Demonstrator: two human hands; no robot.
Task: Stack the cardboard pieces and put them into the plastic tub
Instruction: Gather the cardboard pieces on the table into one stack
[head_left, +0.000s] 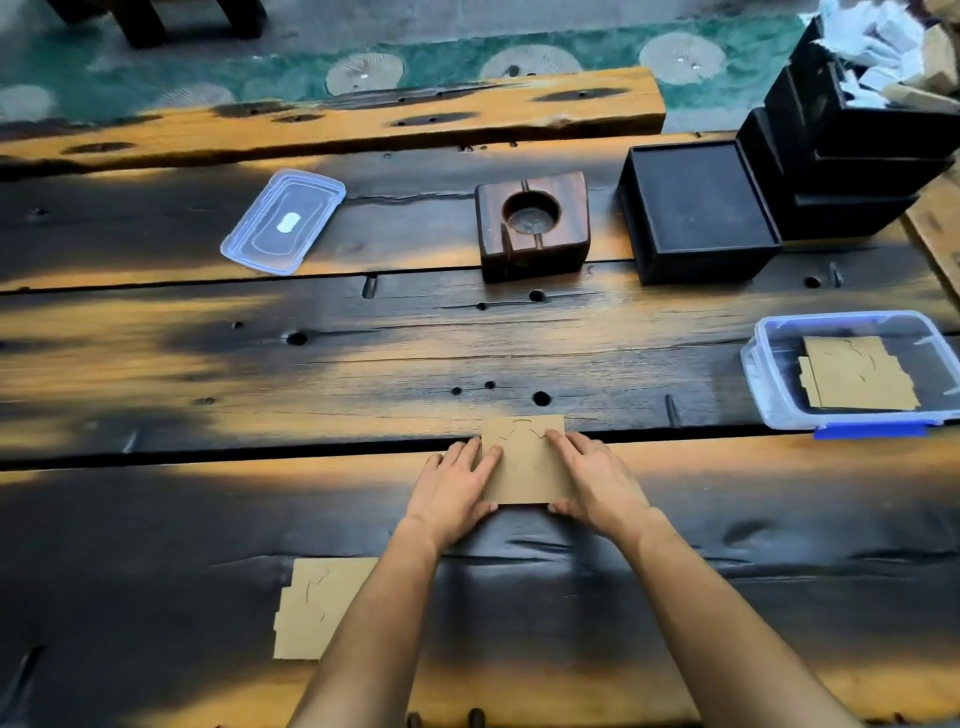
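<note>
A cardboard stack (524, 460) is pinched flat on the table (363, 364) at centre frame, the left hand (454, 488) and right hand (597, 480) clamped on its side edges. The tub (769, 384) at right is cut off, with cardboard inside. Another pile (317, 608) at lower left is partly hidden by the left forearm.
</note>
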